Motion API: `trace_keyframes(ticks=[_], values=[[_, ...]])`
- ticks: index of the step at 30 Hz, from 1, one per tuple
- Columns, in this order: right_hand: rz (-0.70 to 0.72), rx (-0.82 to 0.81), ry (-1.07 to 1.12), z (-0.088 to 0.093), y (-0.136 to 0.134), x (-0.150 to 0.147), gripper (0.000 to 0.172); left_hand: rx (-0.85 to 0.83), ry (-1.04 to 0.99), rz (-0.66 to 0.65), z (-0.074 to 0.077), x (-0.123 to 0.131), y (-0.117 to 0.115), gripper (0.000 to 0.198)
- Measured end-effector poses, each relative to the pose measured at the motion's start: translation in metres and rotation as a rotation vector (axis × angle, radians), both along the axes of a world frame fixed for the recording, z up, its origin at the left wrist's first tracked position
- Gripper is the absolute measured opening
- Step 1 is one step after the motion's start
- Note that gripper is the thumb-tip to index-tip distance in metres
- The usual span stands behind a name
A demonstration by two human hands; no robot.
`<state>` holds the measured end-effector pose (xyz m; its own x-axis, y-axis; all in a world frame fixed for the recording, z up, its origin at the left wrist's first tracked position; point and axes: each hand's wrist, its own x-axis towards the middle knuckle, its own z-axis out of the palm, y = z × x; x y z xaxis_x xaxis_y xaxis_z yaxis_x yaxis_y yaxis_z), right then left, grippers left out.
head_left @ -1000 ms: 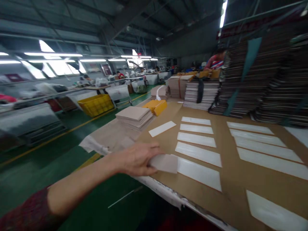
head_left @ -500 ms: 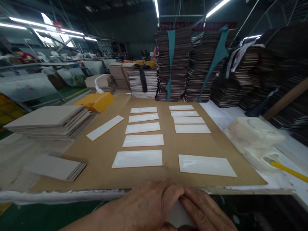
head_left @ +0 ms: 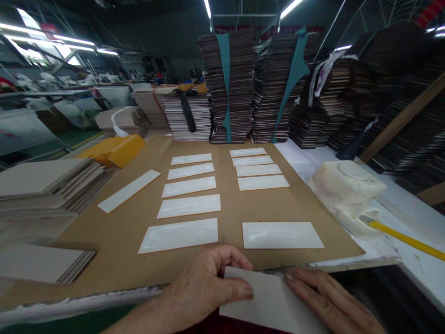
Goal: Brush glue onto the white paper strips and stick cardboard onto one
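Observation:
A piece of grey cardboard [head_left: 267, 299] is held at the table's front edge between both hands. My left hand [head_left: 208, 283] pinches its left end, thumb on top and fingers behind the edge. Along its right side lies my right hand [head_left: 323, 297], fingers together and gripping that side; its thumb is hidden. Just beyond the hands, a shiny white strip [head_left: 281, 235] lies on the brown board [head_left: 225, 257], with another white strip [head_left: 181, 235] to its left. Several more strips lie farther back in two columns, and one slanted strip [head_left: 128, 191] sits apart on the left.
Grey cardboard sheets [head_left: 38, 178] and a smaller stack [head_left: 38, 262] lie at left, near yellow material [head_left: 125, 148]. At right stands a cut-open plastic jug [head_left: 347, 185] with a yellow handle [head_left: 406, 237] sticking out. Tall dark stacks [head_left: 239, 88] line the back.
My hands, close together before, have moved apart, showing more of the grey cardboard. My left thumb now lies on its face. The view has turned slightly right.

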<state>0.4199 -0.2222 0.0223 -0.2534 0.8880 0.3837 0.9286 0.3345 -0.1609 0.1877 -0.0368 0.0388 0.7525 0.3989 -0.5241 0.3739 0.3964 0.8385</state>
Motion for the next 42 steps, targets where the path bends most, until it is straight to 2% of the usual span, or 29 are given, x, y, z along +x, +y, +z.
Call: trace_keyframes(ticks=[2, 6, 10, 12, 15, 16, 18, 21, 24, 30, 35, 42], values=[[0.006, -0.015, -0.017, 0.000, 0.001, 0.005, 0.070, -0.023, -0.021, 0.062, -0.006, 0.008, -0.003, 0.039], [0.011, -0.073, 0.014, 0.000, 0.000, 0.011, 0.066, -0.017, -0.030, 0.181, -0.013, 0.021, -0.008, 0.040], [-0.076, -0.092, 0.062, 0.004, 0.001, 0.013, 0.065, -0.001, -0.052, 0.283, -0.020, 0.030, -0.015, 0.040], [-0.116, -0.103, 0.062, 0.005, 0.002, 0.020, 0.063, 0.095, -0.056, 0.329, -0.023, 0.032, -0.016, 0.033], [-0.259, -0.140, 0.088, 0.005, 0.008, 0.041, 0.055, 0.397, -0.055, 0.390, -0.027, 0.033, -0.016, 0.021], [-0.312, -0.154, 0.111, 0.005, 0.011, 0.049, 0.053, 0.500, -0.039, 0.381, -0.029, 0.033, -0.015, 0.019], [-0.358, -0.187, 0.162, 0.004, 0.019, 0.064, 0.050, 0.663, 0.008, 0.314, -0.031, 0.035, -0.013, 0.038], [-0.308, -0.245, 0.215, 0.005, 0.035, 0.080, 0.049, 0.813, 0.052, 0.192, -0.037, 0.040, -0.012, 0.064], [-0.277, -0.309, 0.250, 0.005, 0.050, 0.086, 0.048, 0.893, 0.058, 0.132, -0.043, 0.045, -0.012, 0.064], [-0.238, -0.435, 0.339, 0.003, 0.067, 0.085, 0.046, 0.933, 0.072, 0.087, -0.046, 0.045, -0.008, 0.059], [-0.232, -0.484, 0.364, 0.001, 0.077, 0.079, 0.043, 0.909, 0.066, 0.109, -0.046, 0.045, -0.005, 0.055], [-0.204, -0.532, 0.383, -0.010, 0.078, 0.082, 0.045, 0.889, 0.069, 0.123, -0.047, 0.044, -0.005, 0.057]])
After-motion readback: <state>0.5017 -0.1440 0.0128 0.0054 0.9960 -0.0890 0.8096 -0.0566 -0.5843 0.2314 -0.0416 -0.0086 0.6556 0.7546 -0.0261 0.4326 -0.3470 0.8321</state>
